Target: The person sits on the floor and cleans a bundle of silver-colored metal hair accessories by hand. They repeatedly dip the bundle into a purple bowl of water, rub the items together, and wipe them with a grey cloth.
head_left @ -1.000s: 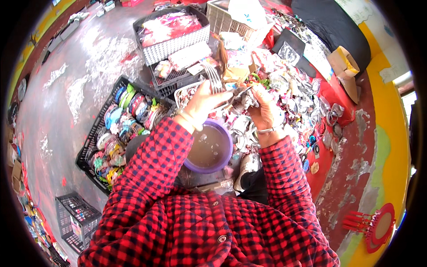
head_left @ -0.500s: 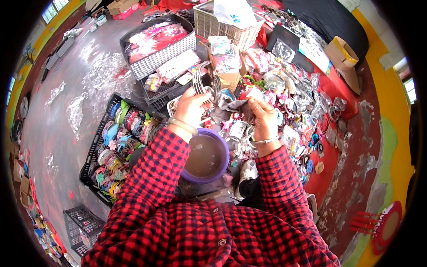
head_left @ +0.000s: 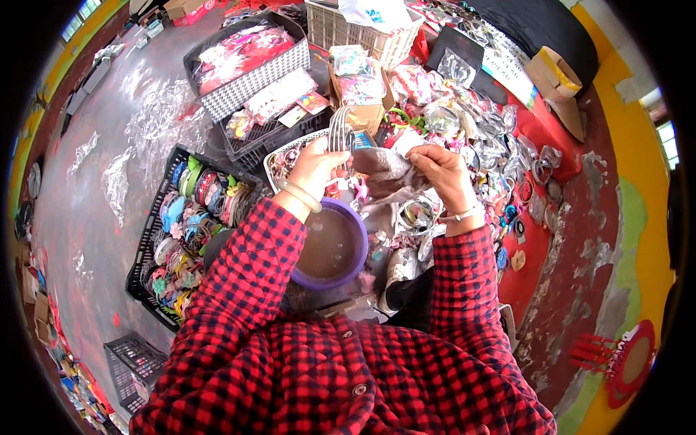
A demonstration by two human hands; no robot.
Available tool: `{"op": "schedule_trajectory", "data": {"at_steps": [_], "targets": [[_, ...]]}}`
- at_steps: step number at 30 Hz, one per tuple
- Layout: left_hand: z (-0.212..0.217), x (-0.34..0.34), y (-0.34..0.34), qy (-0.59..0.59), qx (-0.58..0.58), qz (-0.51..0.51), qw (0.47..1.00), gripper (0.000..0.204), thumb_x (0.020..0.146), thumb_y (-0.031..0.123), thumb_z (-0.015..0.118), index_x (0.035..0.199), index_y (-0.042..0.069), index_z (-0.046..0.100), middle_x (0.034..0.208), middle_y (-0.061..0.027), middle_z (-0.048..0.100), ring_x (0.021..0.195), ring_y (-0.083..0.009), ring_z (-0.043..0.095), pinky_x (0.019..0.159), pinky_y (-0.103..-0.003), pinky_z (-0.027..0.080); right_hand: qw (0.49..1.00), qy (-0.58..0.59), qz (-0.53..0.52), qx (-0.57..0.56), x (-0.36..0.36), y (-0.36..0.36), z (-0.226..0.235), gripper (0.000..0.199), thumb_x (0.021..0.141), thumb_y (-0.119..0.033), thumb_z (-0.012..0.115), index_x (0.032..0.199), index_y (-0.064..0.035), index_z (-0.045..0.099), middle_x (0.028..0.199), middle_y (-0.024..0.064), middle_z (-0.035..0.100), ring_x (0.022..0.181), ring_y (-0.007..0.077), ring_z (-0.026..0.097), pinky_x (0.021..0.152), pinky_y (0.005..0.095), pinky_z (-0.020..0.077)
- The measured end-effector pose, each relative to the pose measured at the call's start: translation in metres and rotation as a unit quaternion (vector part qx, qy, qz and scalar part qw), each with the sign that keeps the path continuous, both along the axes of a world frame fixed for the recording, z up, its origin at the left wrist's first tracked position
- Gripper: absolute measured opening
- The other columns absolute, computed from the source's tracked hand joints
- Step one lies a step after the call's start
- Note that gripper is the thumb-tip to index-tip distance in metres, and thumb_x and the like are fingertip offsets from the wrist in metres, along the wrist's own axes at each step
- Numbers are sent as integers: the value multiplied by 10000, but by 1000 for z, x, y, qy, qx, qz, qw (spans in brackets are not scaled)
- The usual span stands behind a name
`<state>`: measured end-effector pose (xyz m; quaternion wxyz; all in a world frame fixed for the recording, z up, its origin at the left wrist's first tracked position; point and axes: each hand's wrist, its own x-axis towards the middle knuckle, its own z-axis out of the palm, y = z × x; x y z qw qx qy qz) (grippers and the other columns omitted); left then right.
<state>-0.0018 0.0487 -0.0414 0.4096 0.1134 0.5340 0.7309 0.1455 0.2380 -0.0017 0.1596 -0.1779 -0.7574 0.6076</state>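
Left hand [head_left: 313, 165] grips a bunch of hairbands [head_left: 339, 138], right hand [head_left: 442, 170] pinches a grey cloth [head_left: 384, 168]; wiping appears mid-way, the heap [head_left: 471, 138] beyond unsorted.

Head-worn fisheye, close, straight down

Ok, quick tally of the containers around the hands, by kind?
Black plastic crates: 3
White baskets: 2
Patterned fabric bin: 1
Cardboard boxes: 2
Purple bowl: 1
Total: 9
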Motion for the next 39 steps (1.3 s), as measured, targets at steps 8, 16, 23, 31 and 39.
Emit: {"op": "schedule_trajectory", "data": {"at_steps": [8,16,23,31,39], "targets": [[2,0,-5,102,4,2,995,243,771,-14,575,1008,17,532,873,-48,606,708,-91,558,587,-205,458,982,120,18,-147,-11,-16,-10,94,859,-120,572,911,-56,616,827,-48,573,753,49,510,700,191,411],[-6,7,-2,47,28,-53,997,360,757,-98,512,1091,32,492,992,-49,558,839,-112,558,721,-241,475,933,91,106,-331,-10,-25,-9,98,865,-74,525,939,-42,581,878,-13,563,837,79,519,771,220,413],[-18,8,2,30,-16,-67,997,335,816,-67,443,1129,43,486,1026,-42,556,909,-142,567,756,-277,493,893,178,-5,-413,-13,-16,-2,125,873,-77,505,982,-55,561,940,46,593,861,144,568,778,273,463],[-18,22,2,140,-46,-213,966,323,804,69,560,1121,62,503,956,-29,578,832,-117,569,641,-260,490,888,176,129,-405,-22,-63,23,362,882,-72,475,1234,-4,424,1141,104,529,997,219,549,790,309,481],[2,19,-18,231,-60,-269,933,262,761,45,559,1019,12,582,865,-58,613,769,-144,590,637,-254,470,979,157,64,-112,-13,-43,22,263,887,-87,481,1129,-9,546,1120,149,577,978,214,593,696,273,497]]}}
